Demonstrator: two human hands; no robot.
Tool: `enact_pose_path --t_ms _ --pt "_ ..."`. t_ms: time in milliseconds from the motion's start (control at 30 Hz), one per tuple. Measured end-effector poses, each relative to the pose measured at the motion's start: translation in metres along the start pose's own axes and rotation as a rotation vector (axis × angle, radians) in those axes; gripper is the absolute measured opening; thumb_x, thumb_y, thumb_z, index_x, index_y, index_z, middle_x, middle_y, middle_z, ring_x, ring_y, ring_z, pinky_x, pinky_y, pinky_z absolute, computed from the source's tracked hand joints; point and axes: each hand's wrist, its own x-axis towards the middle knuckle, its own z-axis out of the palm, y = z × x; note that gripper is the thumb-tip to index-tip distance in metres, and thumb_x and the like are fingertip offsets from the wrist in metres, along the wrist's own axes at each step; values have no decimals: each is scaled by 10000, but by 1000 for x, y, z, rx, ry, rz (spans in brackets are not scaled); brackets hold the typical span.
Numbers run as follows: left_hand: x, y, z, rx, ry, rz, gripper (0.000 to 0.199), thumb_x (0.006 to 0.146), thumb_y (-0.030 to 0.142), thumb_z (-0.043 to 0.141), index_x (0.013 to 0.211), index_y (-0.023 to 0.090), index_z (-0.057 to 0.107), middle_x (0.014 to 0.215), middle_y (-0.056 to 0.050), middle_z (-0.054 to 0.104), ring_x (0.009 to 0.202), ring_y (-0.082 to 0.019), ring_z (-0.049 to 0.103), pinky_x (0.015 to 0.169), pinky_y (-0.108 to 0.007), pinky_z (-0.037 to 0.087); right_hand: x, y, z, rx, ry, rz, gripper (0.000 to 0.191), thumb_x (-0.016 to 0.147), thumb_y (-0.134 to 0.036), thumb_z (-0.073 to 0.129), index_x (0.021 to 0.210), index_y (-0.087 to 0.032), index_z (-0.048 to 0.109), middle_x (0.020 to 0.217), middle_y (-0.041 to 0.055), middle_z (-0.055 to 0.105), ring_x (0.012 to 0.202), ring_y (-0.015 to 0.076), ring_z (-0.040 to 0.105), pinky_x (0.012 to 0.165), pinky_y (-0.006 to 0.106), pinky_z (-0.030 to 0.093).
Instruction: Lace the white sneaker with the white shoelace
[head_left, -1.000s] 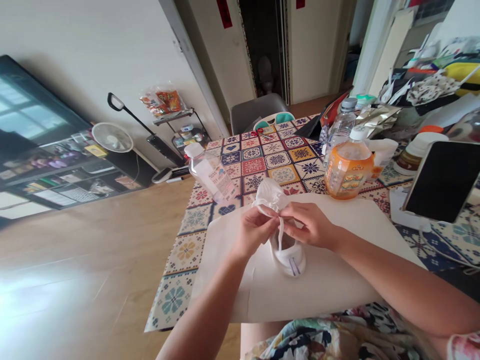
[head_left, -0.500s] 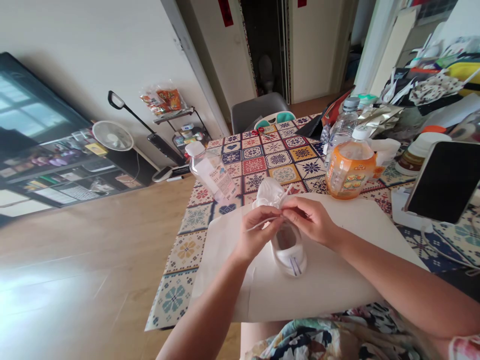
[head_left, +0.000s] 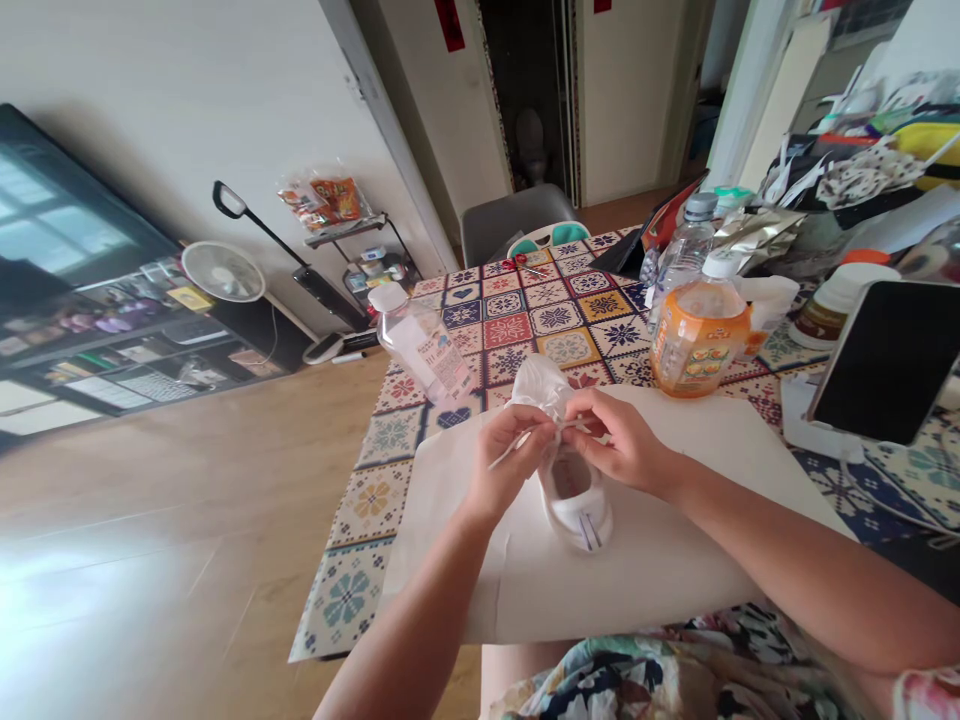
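Observation:
A white shoe (head_left: 576,500) rests on a white sheet (head_left: 652,560), its heel toward me and its toe pointing away. Over the shoe's lacing, my left hand (head_left: 511,455) pinches a white shoelace (head_left: 511,447), whose loose end sticks out to the left. Close beside it, my right hand (head_left: 619,445) has its fingers closed on the lace from the right. The fingertips of both hands nearly meet above the shoe opening and hide part of the lacing.
A clear bottle (head_left: 424,345) leans at the left behind the sheet. An orange-wrapped bottle (head_left: 701,335) and a clear plastic bottle (head_left: 686,250) stand at the right. A phone (head_left: 889,360) is propped at the far right. Red scissors (head_left: 521,263) lie at the table's back.
My hands have drawn slightly apart at the fingertips, and a bit of lace shows between them. The shoe has hardly moved.

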Motion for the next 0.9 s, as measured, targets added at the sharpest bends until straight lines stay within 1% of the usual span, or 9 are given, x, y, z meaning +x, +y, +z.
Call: enact_pose_path --t_ms 100,200,333,433,500,600,700,767,900 --pt "1 1 2 -138 -27 -37 301 730 422 796 760 171 631 615 15 639 447 -70 464 430 -196 333 0 1 1 -99 28 -186 144 912 -131 548 1006 -237 570 921 45 635 801 169 592 692 281 488" --pt "1 1 4 -178 -62 -68 324 712 418 816 760 165 619 594 20 637 428 -61 456 412 -181 301 0 -1 1 -102 10 -233 163 941 -128 519 1007 -251 603 935 58 643 862 179 614 747 304 507" --pt "5 0 1 -167 -29 -54 320 686 390 843 728 158 627 608 12 663 503 -77 548 495 -190 400 3 -3 -3 124 60 -115 73 945 -223 594 890 -248 635 935 47 636 896 173 619 809 313 504" --pt "15 0 -5 -263 116 -24 307 719 358 822 699 171 580 712 -15 721 692 -122 673 695 -232 503 8 -1 -9 469 153 66 132 918 -363 657 863 -251 615 1013 38 648 1017 192 609 910 357 482" --pt "22 1 -10 -399 209 -37 285 787 326 765 710 185 529 806 -33 747 806 -152 711 791 -278 529 13 1 -15 728 213 166 223 900 -446 667 842 -254 570 896 11 644 970 191 619 926 376 480" --pt "30 2 -17 -599 279 -106 216 891 213 633 729 188 491 647 27 655 657 -103 674 739 -249 543 19 1 -23 955 235 282 339 874 -505 673 764 -247 482 628 -43 497 700 166 572 841 376 508" --pt "33 3 -23 -644 267 -177 269 927 157 565 689 185 441 459 110 388 359 -31 386 438 -136 378 22 -1 -30 997 209 359 420 856 -515 675 687 -238 410 527 -71 322 504 131 375 596 304 463" --pt "34 5 -26 -562 289 -165 318 929 193 576 663 190 400 445 112 341 331 -27 266 356 -134 235 23 -3 -35 988 196 353 435 832 -519 692 669 -236 405 503 -79 257 467 118 277 489 263 354" --pt "35 3 -34 -294 350 -68 291 879 331 655 729 209 436 432 112 359 345 -45 230 356 -142 169 23 -1 -47 953 142 348 437 772 -539 739 678 -242 433 483 -88 243 450 110 253 463 254 304"
